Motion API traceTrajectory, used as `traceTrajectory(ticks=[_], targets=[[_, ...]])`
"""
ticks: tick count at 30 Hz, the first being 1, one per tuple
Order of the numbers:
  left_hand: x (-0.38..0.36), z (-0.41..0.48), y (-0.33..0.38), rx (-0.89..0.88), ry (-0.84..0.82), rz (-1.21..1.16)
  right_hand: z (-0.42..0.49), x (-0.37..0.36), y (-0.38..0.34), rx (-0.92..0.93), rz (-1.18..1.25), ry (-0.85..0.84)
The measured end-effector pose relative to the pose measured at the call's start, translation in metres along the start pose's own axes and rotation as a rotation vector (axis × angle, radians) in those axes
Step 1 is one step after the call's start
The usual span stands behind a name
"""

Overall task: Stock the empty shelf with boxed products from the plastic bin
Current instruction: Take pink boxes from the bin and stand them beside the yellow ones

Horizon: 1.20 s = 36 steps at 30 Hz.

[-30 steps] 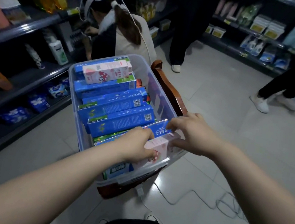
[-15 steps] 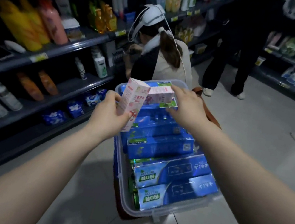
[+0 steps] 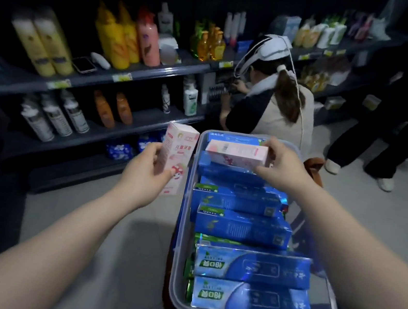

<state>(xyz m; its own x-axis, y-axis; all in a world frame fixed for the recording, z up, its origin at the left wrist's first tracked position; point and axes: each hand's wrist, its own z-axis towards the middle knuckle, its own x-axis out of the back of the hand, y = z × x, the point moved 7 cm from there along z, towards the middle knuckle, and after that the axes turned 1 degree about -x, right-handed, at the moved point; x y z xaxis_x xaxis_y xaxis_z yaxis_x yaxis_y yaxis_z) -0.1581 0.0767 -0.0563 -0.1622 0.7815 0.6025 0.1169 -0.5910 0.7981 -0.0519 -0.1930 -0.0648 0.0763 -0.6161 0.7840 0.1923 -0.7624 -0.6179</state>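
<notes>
two pink boxes in hand over the bin

head view: left hand [image 3: 146,171] grips an upright pink box [image 3: 177,155] beside the plastic bin [image 3: 174,271]; right hand [image 3: 281,165] pinches a second pink box [image 3: 236,152] lying on the blue boxes [image 3: 242,226] inside.

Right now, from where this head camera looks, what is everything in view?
plastic bin: one, clear, centre right
blue boxes: several, blue, lying flat in the bin
upright pink box: one, pink, just left of the bin
flat pink box: one, pink, on the blue boxes at the bin's far end
shelves: several, dark, along the left
yellow bottles: a few, yellow, upper shelf
cream bottles: two, cream, same shelf, further left
orange bottles: two, orange, lying on the shelf below
crouching person: one, white headset, beyond the bin
standing person: one, dark trousers, far right
left hand: grips the upright pink box
right hand: holds the flat pink box
</notes>
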Motion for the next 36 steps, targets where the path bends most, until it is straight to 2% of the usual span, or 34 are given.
traceTrajectory(ticks=[3, 8, 21, 31, 36], targets=[[0.022, -0.02, 0.001, 0.054, 0.117, -0.093, -0.016, 0.014, -0.05, 0.111, 0.298, 0.031], [0.064, -0.072, 0.004, 0.093, 0.281, -0.219, -0.038, 0.0, -0.133, 0.294, 0.518, -0.167], [0.227, -0.305, -0.08, 0.356, 0.815, -0.107, -0.176, -0.136, -0.374, 0.755, 0.547, -0.709], [0.385, -0.521, -0.129, 0.539, 1.206, 0.132, -0.344, -0.24, -0.587, 1.067, 0.686, -0.975], [0.46, -0.623, -0.146, 0.644, 1.399, 0.279, -0.425, -0.276, -0.684, 1.229, 0.75, -1.04]])
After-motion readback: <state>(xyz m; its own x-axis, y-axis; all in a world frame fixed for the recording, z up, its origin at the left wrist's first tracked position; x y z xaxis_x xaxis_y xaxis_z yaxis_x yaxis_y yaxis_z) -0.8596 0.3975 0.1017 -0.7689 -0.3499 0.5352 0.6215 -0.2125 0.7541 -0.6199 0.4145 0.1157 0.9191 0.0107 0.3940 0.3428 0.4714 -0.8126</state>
